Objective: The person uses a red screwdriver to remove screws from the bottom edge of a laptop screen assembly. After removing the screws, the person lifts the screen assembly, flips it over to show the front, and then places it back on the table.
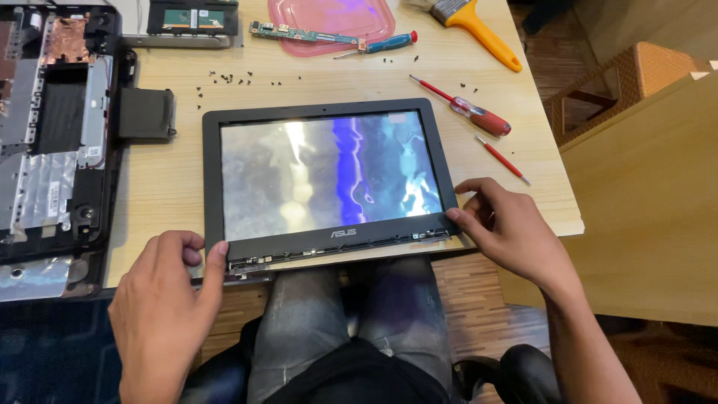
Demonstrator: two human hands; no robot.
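From my head camera, the detached laptop screen panel (329,179) lay flat, glass up, at the near edge of the surface (172,187), its hinge side overhanging slightly toward my lap. My left hand (168,299) pinched the panel's near-left corner, thumb on the bezel and fingers curled loosely beside it; my right hand (501,224) pressed its fingertips on the near-right corner by the hinge, not closed around anything. I judged the panel light, thin and stiff but fragile: the glass would flex and crack under a twist, and the glossy face was slippery, so the plastic bezel and the two hinge corners were the places to hold, never the middle. Loose black screws (224,77) were scattered toward the far edge, well clear of the panel. Two red screwdrivers (471,111) lay near the right edge, just beyond the panel's far-right corner. The opened laptop base (52,120) filled the left edge, with a small dark drive (146,114) between it and the panel. Bare wood showed mostly beyond the panel's far side, with little room to the right before the surface ended.
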